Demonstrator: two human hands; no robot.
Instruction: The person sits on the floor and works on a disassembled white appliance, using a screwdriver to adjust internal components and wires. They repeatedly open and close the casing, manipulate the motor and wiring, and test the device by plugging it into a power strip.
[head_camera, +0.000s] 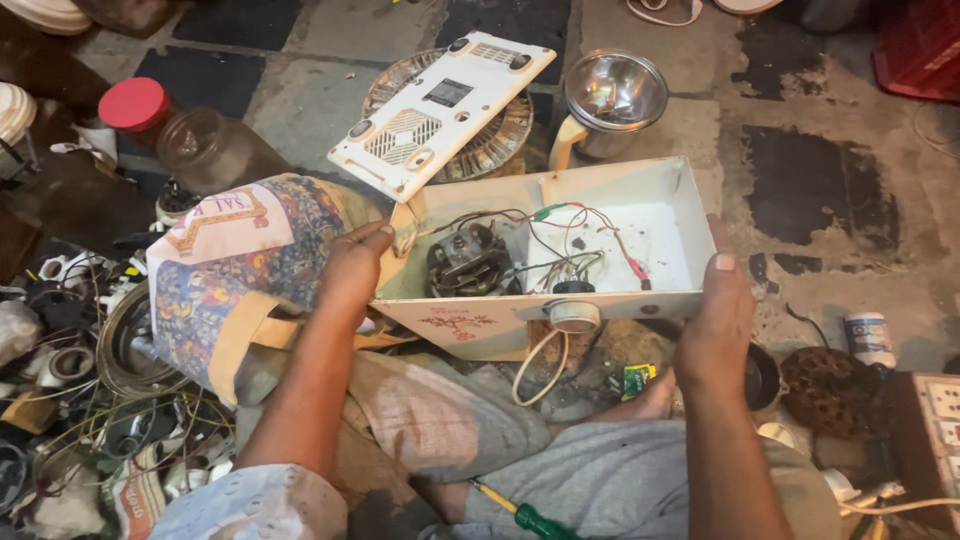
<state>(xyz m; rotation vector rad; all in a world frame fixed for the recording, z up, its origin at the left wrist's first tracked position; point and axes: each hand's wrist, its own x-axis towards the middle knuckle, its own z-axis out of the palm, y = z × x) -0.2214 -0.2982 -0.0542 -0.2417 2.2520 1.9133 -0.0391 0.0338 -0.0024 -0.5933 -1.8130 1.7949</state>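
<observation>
You had the opened mixer base (600, 235) tipped up over your lap, left hand (352, 272) clasped on its left end, right hand (715, 318) gripping the right wall (bottom cover (440, 108) already off). Inspection stage, I'd say; next needs a free hand for the motor (470, 265) wiring.

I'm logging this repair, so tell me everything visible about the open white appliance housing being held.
The white housing is a boxy shell, seemingly plastic, opened upward with its cover off. Inside sit a dark motor and loose red, green and black wires. A round knob is on its near wall. The left hand and right hand grip its ends above the lap.
</observation>
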